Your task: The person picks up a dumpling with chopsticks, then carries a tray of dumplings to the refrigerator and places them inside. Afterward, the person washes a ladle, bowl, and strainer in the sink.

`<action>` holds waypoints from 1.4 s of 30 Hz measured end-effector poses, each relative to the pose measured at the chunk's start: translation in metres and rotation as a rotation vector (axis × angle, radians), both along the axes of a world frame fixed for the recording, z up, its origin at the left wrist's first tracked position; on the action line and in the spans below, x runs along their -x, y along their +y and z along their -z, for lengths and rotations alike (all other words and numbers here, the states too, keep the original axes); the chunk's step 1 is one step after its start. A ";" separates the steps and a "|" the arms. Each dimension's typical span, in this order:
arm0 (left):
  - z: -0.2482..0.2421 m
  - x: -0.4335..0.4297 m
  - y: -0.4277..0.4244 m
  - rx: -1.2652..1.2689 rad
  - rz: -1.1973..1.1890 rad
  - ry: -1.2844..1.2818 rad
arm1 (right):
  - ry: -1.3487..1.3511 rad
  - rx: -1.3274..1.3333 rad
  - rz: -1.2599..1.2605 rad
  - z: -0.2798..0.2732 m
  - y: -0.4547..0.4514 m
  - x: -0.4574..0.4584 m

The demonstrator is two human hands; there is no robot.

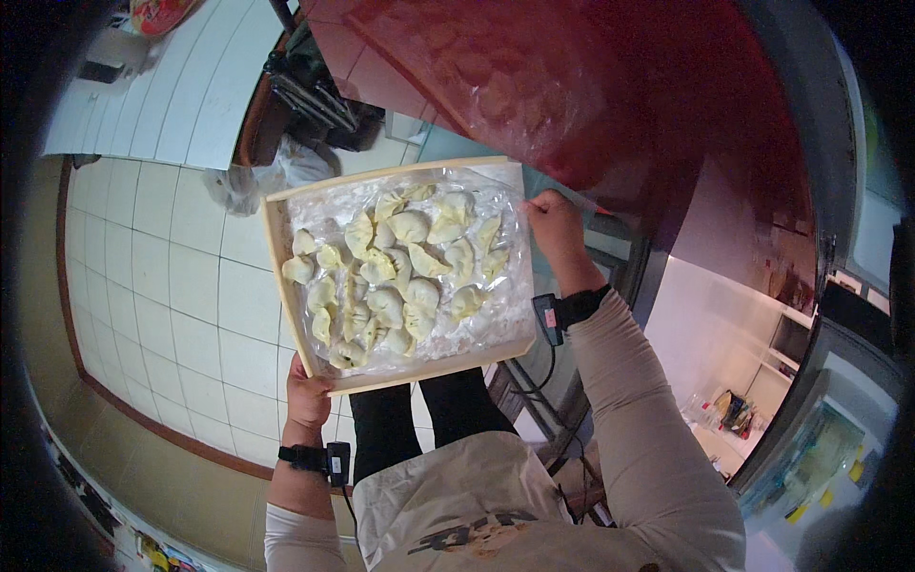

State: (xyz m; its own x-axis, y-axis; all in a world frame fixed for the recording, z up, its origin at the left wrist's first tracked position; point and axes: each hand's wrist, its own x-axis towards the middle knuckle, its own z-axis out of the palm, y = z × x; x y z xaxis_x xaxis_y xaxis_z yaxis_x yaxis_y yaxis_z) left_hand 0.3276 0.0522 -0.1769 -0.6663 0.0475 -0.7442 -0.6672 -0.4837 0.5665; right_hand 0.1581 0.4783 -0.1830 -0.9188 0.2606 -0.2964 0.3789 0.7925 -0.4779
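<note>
A shallow wooden tray (269,247) is held out level before my body. Plastic film (479,330) dusted with white flour lines it. Many pale folded dumplings (384,307) lie spread over the film, several touching or overlapping. At the lower left corner, my left hand (309,392) grips the wooden rim with the thumb on top. My right hand (557,223) is closed on the right edge near the upper corner; its fingertips are partly hidden. A black strapped device with a cable sits on each wrist.
A glossy red panel (636,93) rises beyond the tray, with a reflection-like image of dumplings in it. White tiled floor (193,286) lies to the left. Plastic bags (304,163) rest beside a dark folded frame (314,96). A white slatted surface (193,79) stands upper left.
</note>
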 end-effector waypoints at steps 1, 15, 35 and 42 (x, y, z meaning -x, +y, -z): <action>-0.001 0.001 0.000 0.021 0.005 -0.002 | 0.024 -0.018 -0.024 0.002 0.001 -0.001; 0.000 -0.006 -0.003 0.025 -0.041 0.015 | 0.083 0.029 0.070 0.073 0.027 0.001; -0.010 0.000 -0.007 0.088 -0.004 0.016 | 0.066 -0.482 0.188 0.112 0.041 -0.028; -0.004 -0.001 -0.006 0.092 -0.046 0.041 | 0.108 -0.550 0.163 0.119 0.049 -0.019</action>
